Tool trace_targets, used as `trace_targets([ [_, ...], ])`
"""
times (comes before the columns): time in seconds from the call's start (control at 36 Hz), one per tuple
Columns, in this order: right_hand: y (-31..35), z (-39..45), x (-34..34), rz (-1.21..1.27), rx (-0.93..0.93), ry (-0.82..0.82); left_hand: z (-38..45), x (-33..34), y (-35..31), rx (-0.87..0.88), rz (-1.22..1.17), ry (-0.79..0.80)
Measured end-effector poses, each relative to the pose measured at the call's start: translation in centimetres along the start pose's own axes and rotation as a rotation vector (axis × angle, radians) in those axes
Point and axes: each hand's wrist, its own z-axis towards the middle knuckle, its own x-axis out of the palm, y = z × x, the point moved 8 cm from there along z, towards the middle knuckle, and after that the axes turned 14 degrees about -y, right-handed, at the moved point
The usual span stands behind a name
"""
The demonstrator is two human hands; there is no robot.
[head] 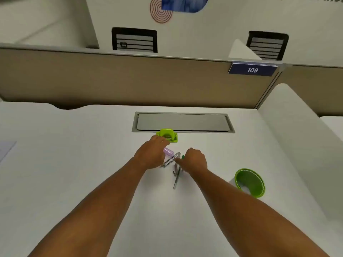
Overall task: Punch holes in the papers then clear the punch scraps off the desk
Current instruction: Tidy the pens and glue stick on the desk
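White bench [74,182], viewed from the near edge outward. Nearest item: a lime green mesh cup [250,182], lying tipped on its side at the near right, mouth turned toward the left, well apart from the other items. Centre of the bench: two bare forearms reaching away, ending in a small cluster of stationery. A slim grey pen [176,179] lies lengthwise, pointing near to far, its far end under the right hand [194,160]. That hand is curled knuckles-up over the pens, a green pen tip [182,156] showing just beside its thumb; whether it actually grips anything cannot be told. Left hand [150,154], just beside it, is bent over a silver metal tool [171,160] that slants across the gap between the hands, fingers partly closed around it; a lilac cylinder [168,151] sits under the fingertips. Just beyond the left hand: the lime green hole punch [168,135], upright, touching the near lip of a grey cable hatch [182,122] set flush in the bench. Far left edge: a corner of pale paper [6,150]. Farthest: a tan partition [111,80] with a blue plate marked 109 [252,69].
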Motion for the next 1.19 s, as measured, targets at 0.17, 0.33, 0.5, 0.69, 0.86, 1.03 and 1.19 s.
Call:
trace_targets([
  [0.17, 0.0, -0.1, 1.3, 0.020, 0.061, 0.021, 0.5, 1.4, 1.2, -0.047, -0.019, 0.065],
  [0.33, -0.3, 0.1, 2.1, 0.051, 0.109, -0.010, 1.2, 2.8, 1.3, 0.020, 0.064, 0.084],
  [0.5, -0.4, 0.5, 2.4, 0.079, 0.125, 0.006, 1.6, 3.0, 1.4, 0.056, 0.111, 0.094],
  [0.69, -1.6, 0.6, 3.1, 0.140, 0.217, -0.002, 1.6, 3.9, 1.3, 0.071, 0.213, 0.154],
  [0.86, -1.8, 1.0, 3.6, 0.127, 0.223, -0.013, 1.6, 4.6, 1.1, 0.102, 0.348, 0.172],
  [1.03, -2.2, 1.5, 3.4, 0.110, 0.217, 0.005, 2.3, 3.5, 1.6, -0.012, 0.162, 0.060],
  [1.19, -2.6, 1.9, 3.3, 0.131, 0.230, 0.008, 1.6, 2.5, 3.6, -0.061, 0.067, 0.123],
])
